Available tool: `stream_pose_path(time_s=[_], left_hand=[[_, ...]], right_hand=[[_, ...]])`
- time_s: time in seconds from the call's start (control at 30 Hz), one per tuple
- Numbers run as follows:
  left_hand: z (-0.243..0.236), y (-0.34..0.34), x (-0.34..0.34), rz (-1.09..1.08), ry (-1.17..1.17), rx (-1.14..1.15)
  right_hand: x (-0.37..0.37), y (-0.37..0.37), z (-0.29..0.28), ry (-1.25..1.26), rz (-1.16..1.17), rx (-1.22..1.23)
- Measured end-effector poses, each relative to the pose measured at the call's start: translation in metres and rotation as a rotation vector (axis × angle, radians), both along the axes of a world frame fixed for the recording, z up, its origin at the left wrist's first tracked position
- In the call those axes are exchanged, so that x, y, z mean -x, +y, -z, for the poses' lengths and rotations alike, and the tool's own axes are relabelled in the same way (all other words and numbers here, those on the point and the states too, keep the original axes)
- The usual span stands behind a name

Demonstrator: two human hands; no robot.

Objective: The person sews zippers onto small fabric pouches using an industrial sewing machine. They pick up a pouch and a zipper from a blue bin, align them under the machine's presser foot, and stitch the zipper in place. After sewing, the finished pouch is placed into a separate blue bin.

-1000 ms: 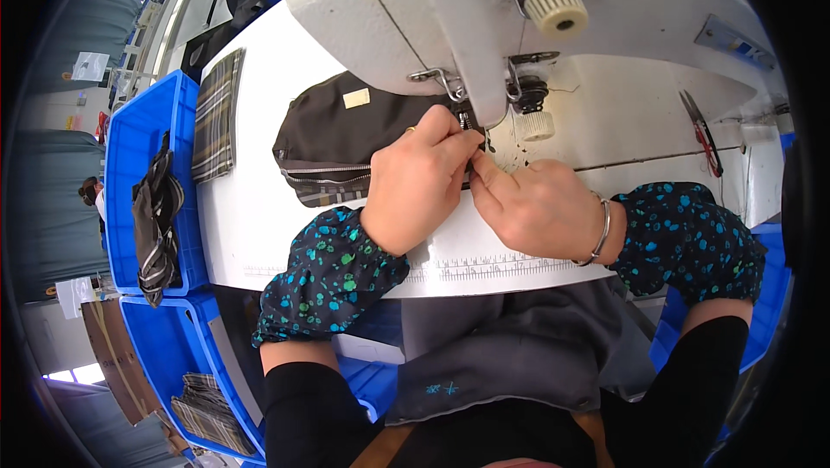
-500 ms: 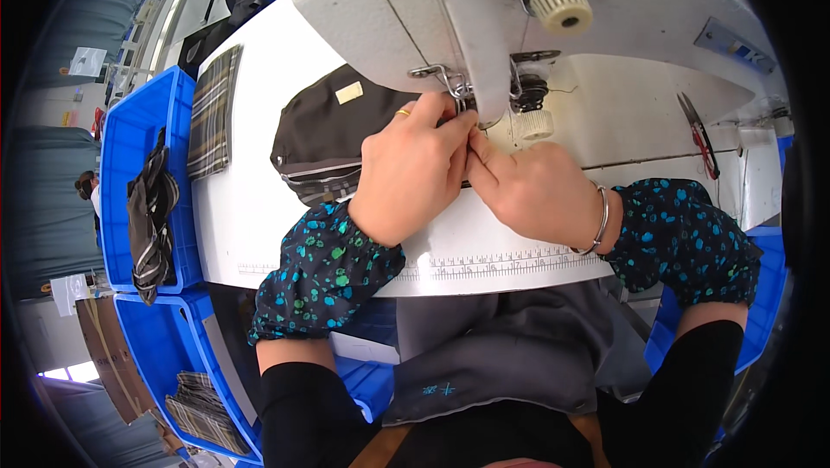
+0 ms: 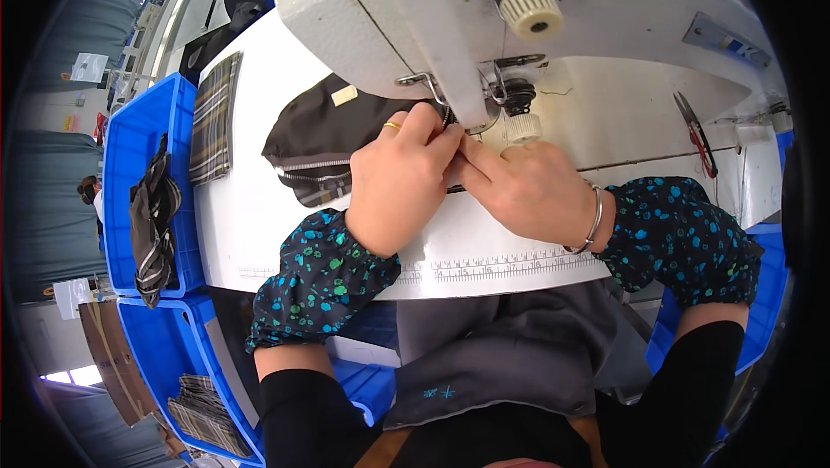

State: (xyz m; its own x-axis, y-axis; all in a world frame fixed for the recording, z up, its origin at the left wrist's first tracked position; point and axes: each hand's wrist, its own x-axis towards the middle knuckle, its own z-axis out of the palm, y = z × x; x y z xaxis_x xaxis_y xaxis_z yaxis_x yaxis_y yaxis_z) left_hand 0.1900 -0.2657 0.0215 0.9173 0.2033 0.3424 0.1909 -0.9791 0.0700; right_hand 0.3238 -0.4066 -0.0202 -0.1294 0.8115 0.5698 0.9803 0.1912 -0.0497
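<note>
A dark brown fabric piece [image 3: 303,135] with a zipper and a small pale label lies on the white table, its right part running under the sewing machine [image 3: 406,19]. My left hand [image 3: 402,174], with a ring on one finger, is closed on the fabric's edge just in front of the needle area. Against its fingertips, my right hand [image 3: 527,196] pinches the same edge, index finger stretched toward the left one. A short stretch of zipper teeth shows by the presser foot. My fingers hide most of the gripped edge.
Scissors [image 3: 696,135] with red handles lie on the right of the table. A folded plaid cloth [image 3: 214,118] rests at the left edge. Blue bins [image 3: 117,200] holding fabric stand beyond it. A printed ruler [image 3: 519,265] runs along the table's front edge.
The view has shifted slightly, so the machine sits further left. Both hands have drawn a little back from the needle with the fabric, and zipper teeth now show by the presser foot.
</note>
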Motion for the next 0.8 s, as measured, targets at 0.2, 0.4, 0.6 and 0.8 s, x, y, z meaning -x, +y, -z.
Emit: stream_pose_path(time_s=[0.2,0.4,0.6,0.8], left_hand=[[-0.002,0.005,0.002,0.026,-0.018,-0.070],[-0.006,0.007,0.000,0.047,0.024,0.120],[-0.011,0.011,-0.002,0.089,0.098,0.191],[-0.014,0.014,-0.003,0.125,0.125,0.207]], right_hand=[[0.000,0.001,-0.002,-0.026,-0.009,-0.001],[-0.002,0.000,-0.005,-0.044,-0.027,0.029],[-0.001,-0.001,-0.004,-0.057,-0.010,-0.009],[-0.004,-0.001,-0.003,-0.054,-0.007,0.007]])
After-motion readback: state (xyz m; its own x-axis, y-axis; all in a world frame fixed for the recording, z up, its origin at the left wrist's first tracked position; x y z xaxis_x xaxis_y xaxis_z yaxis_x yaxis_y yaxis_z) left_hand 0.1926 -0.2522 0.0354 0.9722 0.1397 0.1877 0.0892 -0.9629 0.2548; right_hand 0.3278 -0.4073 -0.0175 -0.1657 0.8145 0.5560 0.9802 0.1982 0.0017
